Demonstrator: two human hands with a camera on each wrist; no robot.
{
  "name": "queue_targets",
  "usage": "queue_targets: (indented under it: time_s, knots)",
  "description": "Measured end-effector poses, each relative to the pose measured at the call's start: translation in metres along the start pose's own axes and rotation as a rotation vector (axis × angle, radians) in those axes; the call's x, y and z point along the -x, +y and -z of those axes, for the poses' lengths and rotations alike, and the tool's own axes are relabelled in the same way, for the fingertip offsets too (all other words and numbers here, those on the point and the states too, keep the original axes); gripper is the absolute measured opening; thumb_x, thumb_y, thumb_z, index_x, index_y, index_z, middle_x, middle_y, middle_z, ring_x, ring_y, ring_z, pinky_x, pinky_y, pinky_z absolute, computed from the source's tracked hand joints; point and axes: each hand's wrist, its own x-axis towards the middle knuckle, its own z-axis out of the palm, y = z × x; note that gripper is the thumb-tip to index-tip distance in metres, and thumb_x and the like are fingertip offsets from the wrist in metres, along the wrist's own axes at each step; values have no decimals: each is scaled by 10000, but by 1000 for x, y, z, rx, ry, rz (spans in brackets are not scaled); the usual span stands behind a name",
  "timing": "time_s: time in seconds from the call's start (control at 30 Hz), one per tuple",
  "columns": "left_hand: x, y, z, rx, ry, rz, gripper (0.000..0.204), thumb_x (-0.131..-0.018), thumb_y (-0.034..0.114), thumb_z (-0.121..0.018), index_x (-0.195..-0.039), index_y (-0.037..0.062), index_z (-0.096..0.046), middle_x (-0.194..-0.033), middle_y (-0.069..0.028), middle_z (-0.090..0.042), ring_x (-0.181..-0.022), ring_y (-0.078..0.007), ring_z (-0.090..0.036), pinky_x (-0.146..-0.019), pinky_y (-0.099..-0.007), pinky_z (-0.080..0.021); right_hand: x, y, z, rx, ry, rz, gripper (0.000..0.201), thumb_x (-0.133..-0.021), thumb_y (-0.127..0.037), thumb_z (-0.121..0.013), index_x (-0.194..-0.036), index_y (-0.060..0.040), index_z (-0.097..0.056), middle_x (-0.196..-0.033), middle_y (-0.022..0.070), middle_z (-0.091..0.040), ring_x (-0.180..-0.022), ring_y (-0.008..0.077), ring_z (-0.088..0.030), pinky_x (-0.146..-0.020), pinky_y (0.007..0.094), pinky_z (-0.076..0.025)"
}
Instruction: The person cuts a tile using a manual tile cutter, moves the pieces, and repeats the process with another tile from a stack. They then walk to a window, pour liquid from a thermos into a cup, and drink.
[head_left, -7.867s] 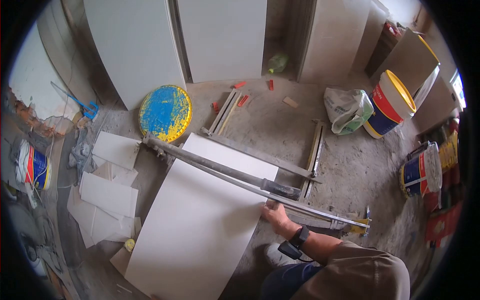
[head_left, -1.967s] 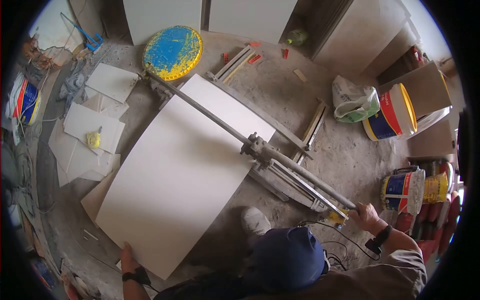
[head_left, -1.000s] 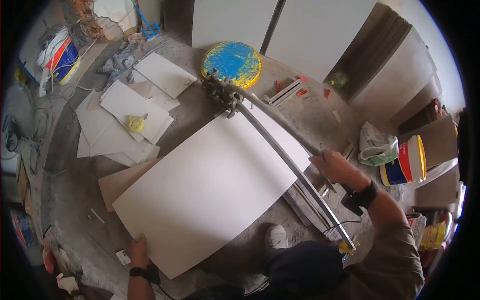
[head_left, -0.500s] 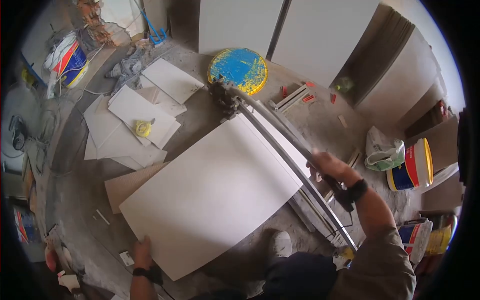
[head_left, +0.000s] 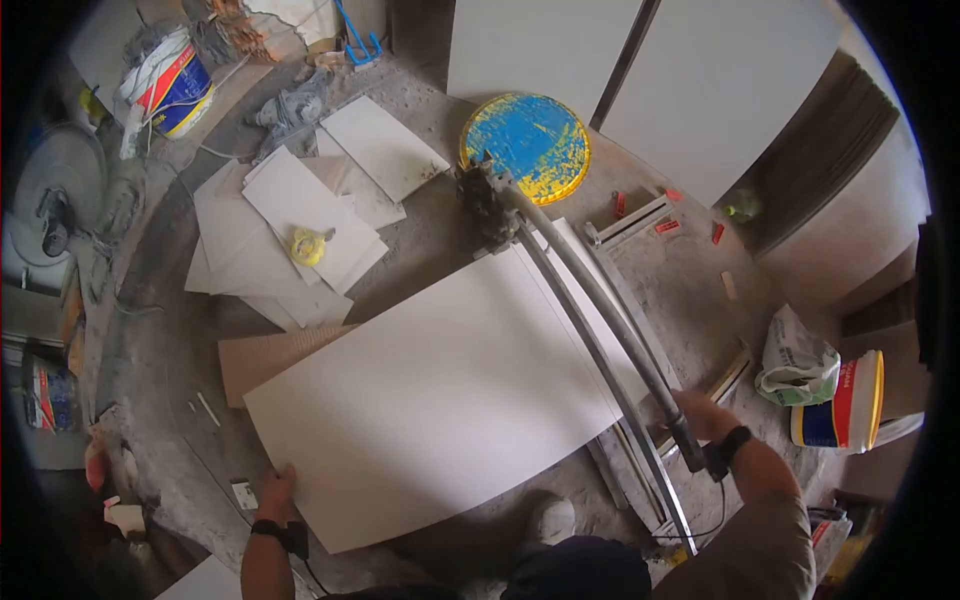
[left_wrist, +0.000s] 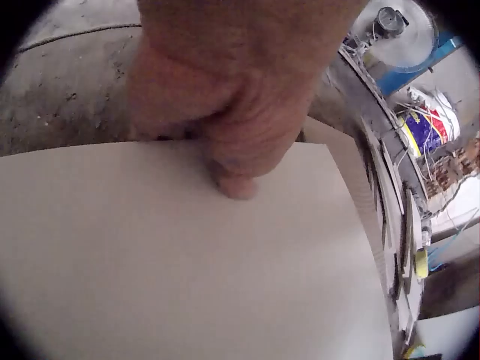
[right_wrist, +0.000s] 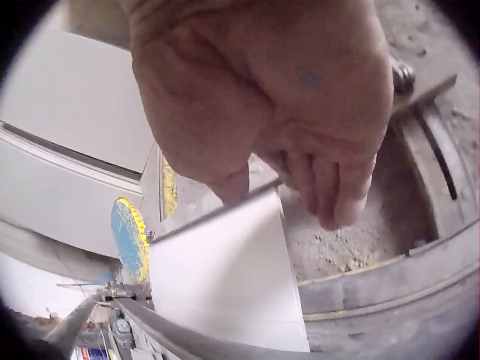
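Note:
A large white tile (head_left: 430, 390) lies across a manual tile cutter, whose metal rail (head_left: 641, 435) crosses over it. A faint straight line runs over the tile beside the rail. My left hand (head_left: 279, 489) grips the tile's near left edge, thumb (left_wrist: 238, 186) on top and the other fingers hidden. The cutter's carriage (head_left: 487, 205) sits at the rail's far end, its handle (head_left: 622, 332) sloping back toward me. Behind the handle's dark grip, my right hand (right_wrist: 277, 105) is off it, fingers extended, thumb close to the tile's right edge.
Cut tile pieces (head_left: 270, 230) are stacked at left with a yellow tape measure (head_left: 308, 246) on top. A blue and yellow lid (head_left: 527, 140) stands beyond the carriage. Large panels (head_left: 715, 95) lean behind. A bucket (head_left: 850, 405) and plastic bag (head_left: 798, 362) stand at right.
The carriage went from mid-rail two seconds ago to the far end. My right hand let go of the handle and moved down beside the tile. My left hand keeps its grip; the view turned.

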Motion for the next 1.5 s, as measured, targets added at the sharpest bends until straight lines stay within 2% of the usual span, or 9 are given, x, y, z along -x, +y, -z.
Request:
queue_targets:
  time_s: [0.07,0.4,0.67,0.87,0.97,1.2,1.23,1.4,1.5]
  knots:
    - [-9,-5,4,22,6,-39,608,-920,369,-591,-1280,-108,-482,-1171,-189,-606,-1050,-280,-601,-897,-375,-477,-20,6,-15,-644,69,-148,390,-1003,-286,-481,-1245,1,-590,-1253,91,-584,-1091,150,-537,-974,300,-415]
    - [8,8,3,26,-21,54,553,-936,355,-570,-1281,-71,-497,-1196,-167,-599,-1057,-258,-588,-907,-364,-467,-51,28,-46,-815,316,-113,410,-934,-294,-612,-1163,45,-607,-948,65,-667,-792,110,-619,-676,237,-506]
    - [1,-22,11,-118,24,-44,548,-927,338,-583,-1274,-75,-486,-1199,-205,-600,-1056,-294,-603,-898,-387,-474,-8,-1,-33,131,469,294,277,-885,-192,-668,-1076,8,-661,-898,39,-628,-786,141,-613,-699,245,-510]
    - [15,-31,12,-181,19,-197,483,-910,320,-591,-1183,-78,-557,-1106,-201,-649,-1005,-296,-631,-876,-380,-486,29,7,-43,-1015,573,-220,274,-876,-107,-614,-1116,24,-596,-980,68,-636,-874,204,-642,-761,314,-521]
    - [28,-17,7,-118,18,-133,485,-902,325,-600,-1177,-73,-565,-1115,-200,-650,-1017,-287,-630,-884,-380,-484,70,-35,-37,-1168,657,87,286,-889,-107,-568,-1161,-16,-570,-1023,69,-637,-882,205,-630,-748,316,-509]
    - [8,-38,10,-148,43,-8,567,-880,354,-633,-1259,-53,-518,-1199,-203,-617,-1112,-311,-589,-944,-410,-456,135,-28,78,-7,1550,308,365,-972,-286,-514,-1182,9,-562,-1095,101,-579,-976,187,-537,-884,316,-432]
    - [2,-46,9,-137,60,-24,576,-880,362,-633,-1261,-55,-516,-1203,-206,-615,-1115,-318,-590,-945,-408,-457,164,-143,65,-63,1370,261,330,-971,-267,-521,-1153,1,-581,-1049,105,-595,-987,192,-540,-903,320,-430]
    - [44,6,3,-2,50,-68,607,-867,382,-644,-1244,-78,-522,-1204,-232,-616,-1126,-343,-599,-933,-400,-472,209,-185,106,491,1582,533,416,-964,-263,-530,-1279,10,-529,-1140,140,-590,-1049,219,-547,-918,330,-441]
    - [7,-29,4,-41,30,-41,575,-857,355,-655,-1203,-91,-544,-1171,-247,-629,-1108,-358,-608,-915,-402,-486,179,-246,89,-49,1485,513,438,-943,-270,-537,-1280,11,-530,-1160,134,-572,-999,207,-547,-836,305,-468]
